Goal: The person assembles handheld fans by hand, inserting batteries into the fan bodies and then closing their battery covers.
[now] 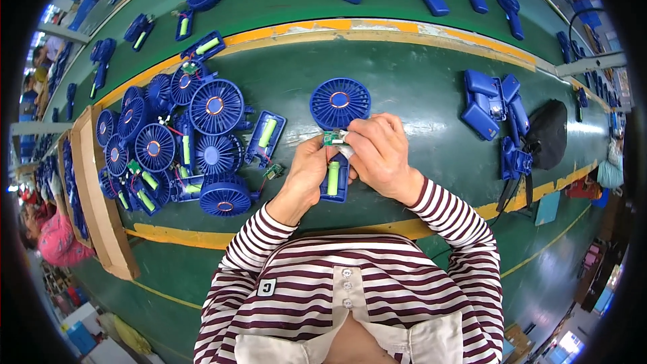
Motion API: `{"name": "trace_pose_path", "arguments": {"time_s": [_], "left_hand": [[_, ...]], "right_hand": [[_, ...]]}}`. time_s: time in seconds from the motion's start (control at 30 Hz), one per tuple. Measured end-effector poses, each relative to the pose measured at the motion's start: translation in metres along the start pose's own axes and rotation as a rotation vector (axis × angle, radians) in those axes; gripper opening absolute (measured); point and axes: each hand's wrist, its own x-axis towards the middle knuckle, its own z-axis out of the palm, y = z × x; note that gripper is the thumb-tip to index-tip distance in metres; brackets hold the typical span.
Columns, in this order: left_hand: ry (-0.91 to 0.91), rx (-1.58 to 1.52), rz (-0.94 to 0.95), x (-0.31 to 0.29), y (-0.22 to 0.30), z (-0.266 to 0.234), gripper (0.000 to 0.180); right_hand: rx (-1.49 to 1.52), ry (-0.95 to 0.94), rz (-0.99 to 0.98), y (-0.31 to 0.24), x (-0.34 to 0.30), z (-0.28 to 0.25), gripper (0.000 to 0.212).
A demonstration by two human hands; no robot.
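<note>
In front of me a blue handheld fan (340, 104) lies with its round grille away from me. Its open handle, nearer me, shows a light green battery cell (333, 178). Between the two hangs a small green circuit board (330, 139), with thin wires running toward the battery. My left hand (306, 172) pinches the board's left edge between thumb and fingers. My right hand (381, 155) is closed at the board's right side, its fingertips on a small white scrap (346, 143) whose kind I cannot make out. The lower fingers of both hands are partly hidden.
At left lies a heap of open blue fans (216, 104) beside a cardboard box wall (101, 195). Blue handle covers (480, 104) and a black cloth-like item (547, 135) lie at right. Beyond the orange-edged ledge, a green belt (283, 0) carries more fans. People sit far left.
</note>
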Motion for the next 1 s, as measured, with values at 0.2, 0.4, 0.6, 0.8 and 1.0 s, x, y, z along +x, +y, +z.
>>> {"name": "trace_pose_path", "arguments": {"time_s": [0.2, 0.4, 0.6, 0.8, 1.0], "left_hand": [[-0.033, 0.048, -0.059, -0.002, 0.002, -0.003, 0.015], [-0.066, 0.07, -0.063, 0.003, -0.003, -0.005, 0.014], [-0.06, -0.158, 0.009, 0.0, 0.004, -0.004, 0.026], [-0.072, -0.153, 0.033, -0.002, 0.004, -0.001, 0.026], [-0.064, -0.122, 0.047, -0.006, 0.003, 0.003, 0.025]], "right_hand": [[-0.003, -0.059, -0.064, -0.001, 0.007, -0.011, 0.03], [-0.087, -0.16, -0.074, -0.007, 0.01, -0.018, 0.035], [-0.025, 0.025, -0.086, -0.006, -0.014, -0.008, 0.022], [-0.022, 0.042, -0.052, -0.008, -0.025, 0.0, 0.022], [-0.029, -0.029, -0.051, -0.008, -0.025, -0.005, 0.019]]}}
